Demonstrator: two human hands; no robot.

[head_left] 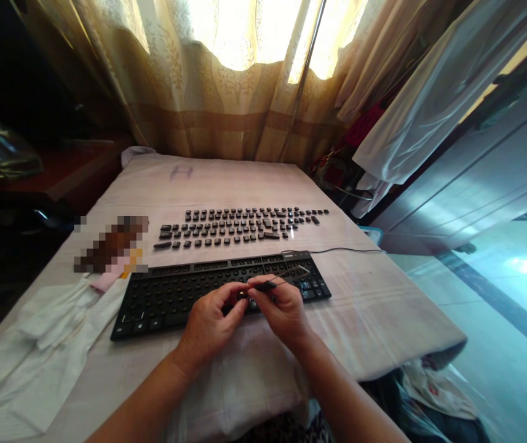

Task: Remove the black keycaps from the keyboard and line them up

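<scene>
A black computer keyboard point(171, 295) lies on the cloth-covered table, most of its keycaps off and a few left along the front row and at the right end. Over its front edge my left hand point(214, 314) is closed, thumb and fingers pinching a small dark piece point(241, 295) that looks like a keycap. My right hand point(284, 307) meets it fingertip to fingertip. It grips a wire keycap puller point(265, 285) by the dark handle, the thin wire loop pointing up and right over the number pad. Beyond the keyboard, loose black keycaps point(217, 232) lie in rows.
White crumpled cloth point(55, 351) covers the table's left side, beside a pixelated patch point(115, 243). The keyboard's cable point(346, 250) runs off to the right edge. Patterned curtains point(208, 98) hang behind the table. White clothes point(429, 92) hang at the right.
</scene>
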